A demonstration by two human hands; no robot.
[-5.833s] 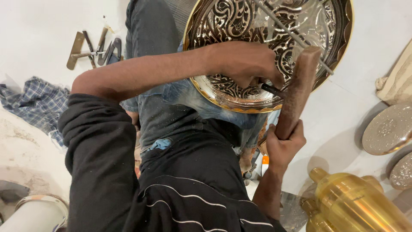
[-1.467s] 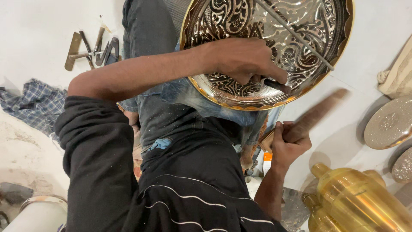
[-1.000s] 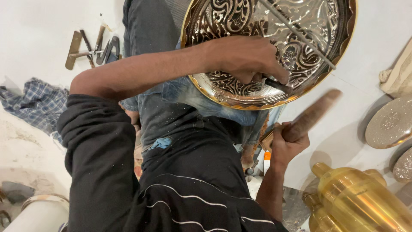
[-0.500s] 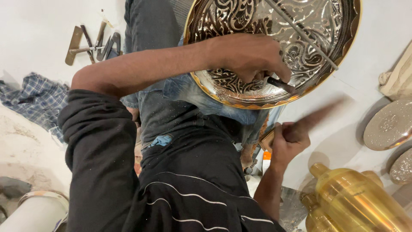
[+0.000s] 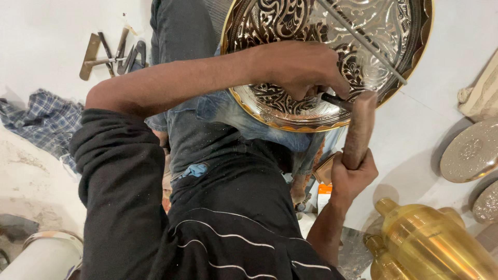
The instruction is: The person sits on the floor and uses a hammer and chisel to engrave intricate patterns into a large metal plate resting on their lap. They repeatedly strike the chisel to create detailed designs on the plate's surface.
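A large round brass tray [image 5: 415, 57] with dark engraved scrollwork rests on my lap, tilted away from me. My left hand [image 5: 298, 67] lies on its lower part and grips a thin dark chisel [image 5: 334, 99] whose tip sticks out to the right. My right hand [image 5: 353, 173] is closed round the lower end of a wooden mallet [image 5: 359, 127], which stands upright with its top against the chisel's end. A thin metal rod [image 5: 363, 41] lies slanted across the tray's face.
Several metal hand tools [image 5: 111, 52] lie on the white floor at upper left, beside a blue checked cloth [image 5: 44, 122]. A shiny brass vessel [image 5: 436, 243] stands at lower right. Two round grey metal discs [image 5: 472, 153] lie at the right edge. A white pail [image 5: 41, 256] sits at lower left.
The mallet has swung up from a tilted, drawn-back position to upright against the chisel's end. My left hand has stayed on the tray with the chisel.
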